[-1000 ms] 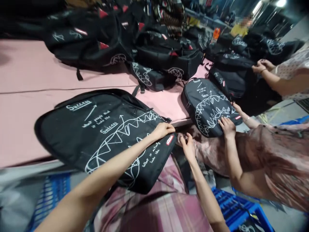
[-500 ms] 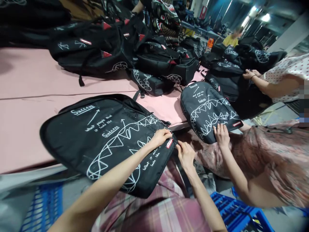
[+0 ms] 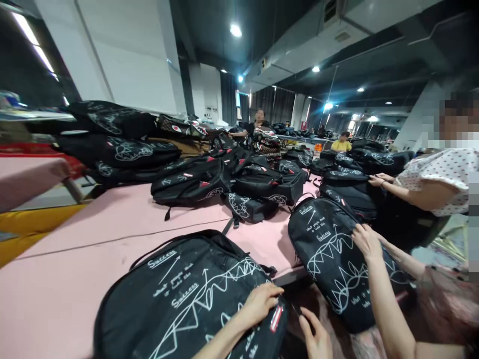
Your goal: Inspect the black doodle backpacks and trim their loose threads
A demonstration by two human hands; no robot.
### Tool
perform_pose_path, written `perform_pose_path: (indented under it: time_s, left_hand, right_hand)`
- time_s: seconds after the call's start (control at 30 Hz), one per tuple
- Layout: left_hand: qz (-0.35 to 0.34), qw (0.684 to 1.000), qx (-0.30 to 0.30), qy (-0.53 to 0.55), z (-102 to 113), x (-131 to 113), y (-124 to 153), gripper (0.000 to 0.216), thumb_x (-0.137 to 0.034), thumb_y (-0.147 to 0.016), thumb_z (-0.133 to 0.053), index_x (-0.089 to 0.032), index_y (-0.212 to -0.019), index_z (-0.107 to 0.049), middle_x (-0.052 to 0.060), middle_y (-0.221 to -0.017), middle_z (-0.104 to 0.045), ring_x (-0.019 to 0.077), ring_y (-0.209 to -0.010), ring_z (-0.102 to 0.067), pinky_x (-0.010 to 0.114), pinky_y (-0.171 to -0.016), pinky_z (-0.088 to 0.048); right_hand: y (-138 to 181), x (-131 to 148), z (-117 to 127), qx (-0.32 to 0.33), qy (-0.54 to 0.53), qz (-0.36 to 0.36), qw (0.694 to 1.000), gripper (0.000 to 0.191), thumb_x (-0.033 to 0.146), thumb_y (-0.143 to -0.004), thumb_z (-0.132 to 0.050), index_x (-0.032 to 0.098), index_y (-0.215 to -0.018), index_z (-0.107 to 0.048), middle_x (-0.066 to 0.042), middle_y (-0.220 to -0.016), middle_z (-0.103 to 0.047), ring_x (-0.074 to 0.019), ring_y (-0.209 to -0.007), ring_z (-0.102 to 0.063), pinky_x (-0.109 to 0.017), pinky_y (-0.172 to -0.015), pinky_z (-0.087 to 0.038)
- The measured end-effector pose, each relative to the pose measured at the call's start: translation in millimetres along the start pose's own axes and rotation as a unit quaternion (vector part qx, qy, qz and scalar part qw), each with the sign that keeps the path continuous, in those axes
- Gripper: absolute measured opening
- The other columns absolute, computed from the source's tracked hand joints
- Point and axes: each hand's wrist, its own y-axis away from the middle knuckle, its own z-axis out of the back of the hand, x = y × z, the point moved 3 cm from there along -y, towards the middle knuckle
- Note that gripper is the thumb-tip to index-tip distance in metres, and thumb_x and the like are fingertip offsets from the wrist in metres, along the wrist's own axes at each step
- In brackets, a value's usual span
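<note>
A black backpack (image 3: 149, 299) with white hand-drawn lettering and zigzag lines lies on its back in front of me, its lower part cut off by the picture's edge. My left hand (image 3: 261, 305) rests on its right side, fingers closed on the edge just above a red-and-white label (image 3: 276, 319). Just off that edge is my right hand (image 3: 316, 333), thumb and fingertips pinched together. A thin dark thing shows at those fingertips, too small to name.
A co-worker's hand (image 3: 368, 242) touches a matching backpack (image 3: 310, 234) on my right. Another person in a dotted top (image 3: 441, 169) handles a bag beyond. Several black backpacks (image 3: 194, 177) are piled on the pink table (image 3: 123, 219). More bags (image 3: 127, 149) are stacked at the left.
My view has tilted up, so the room shows and the backpack sits lower. My right hand has come away from the backpack's edge. The co-worker's hand has moved up the neighbouring backpack.
</note>
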Motion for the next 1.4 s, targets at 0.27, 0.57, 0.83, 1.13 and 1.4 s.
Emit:
perform_pose_path:
  time_s: [0.27, 0.57, 0.83, 1.13, 1.4]
  left_hand:
    - [0.004, 0.986, 0.045, -0.161, -10, -6, -20, 0.012, -0.02, -0.072, -0.053, -0.021, -0.067, -0.064, 0.0, -0.078, -0.064, 0.0169, -0.08, -0.056, 0.025, -0.075, -0.041]
    - [-0.02, 0.987, 0.066, -0.147, -2, -10, -16, 0.015, -0.018, -0.075, -0.048, -0.02, -0.067, -0.061, 0.0, -0.074, -0.063, 0.0149, -0.075, -0.056, 0.023, -0.071, -0.04]
    - [-0.053, 0.982, 0.047, -0.176, -1, -9, -17, 0.013, -0.017, -0.073, -0.051, -0.02, -0.068, -0.062, 0.0, -0.073, -0.064, 0.0147, -0.072, -0.055, 0.023, -0.067, -0.039]
    - [-0.126, 0.951, 0.026, -0.282, -11, -10, -18, 0.012, -0.013, -0.073, -0.053, -0.02, -0.068, -0.061, 0.001, -0.071, -0.062, 0.0173, -0.073, -0.055, 0.026, -0.065, -0.039]
    - [-0.009, 0.988, 0.039, -0.147, -2, -15, -12, 0.032, -0.014, -0.084, -0.034, -0.013, -0.093, -0.065, 0.009, -0.089, -0.067, 0.0204, -0.084, -0.058, 0.031, -0.075, -0.043]
  right_hand:
    - [-2, -19, -12, 0.029, -0.025, -0.034, 0.999, 0.013, 0.042, -0.055, -0.055, 0.047, -0.065, -0.06, 0.005, -0.061, -0.062, -0.0356, -0.067, -0.065, -0.047, -0.047, -0.051]
    - [3, 12, -6, 0.086, 0.059, -0.038, 0.994, 0.016, 0.048, -0.062, -0.052, 0.039, -0.066, -0.065, 0.004, -0.061, -0.066, -0.0327, -0.073, -0.066, -0.042, -0.056, -0.053]
    - [13, 14, -3, 0.082, 0.145, -0.048, 0.985, 0.032, 0.049, -0.071, -0.053, 0.027, -0.084, -0.071, -0.003, -0.084, -0.072, -0.0247, -0.078, -0.068, -0.029, -0.07, -0.053]
    - [16, 46, -15, 0.09, 0.221, 0.013, 0.971, 0.034, 0.033, -0.084, -0.039, 0.02, -0.094, -0.069, -0.007, -0.095, -0.07, -0.0236, -0.084, -0.066, -0.032, -0.077, -0.048]
    - [4, 34, -11, 0.115, 0.09, -0.029, 0.989, 0.028, 0.034, -0.08, -0.047, 0.018, -0.081, -0.069, -0.005, -0.079, -0.07, -0.02, -0.076, -0.062, -0.03, -0.073, -0.046]
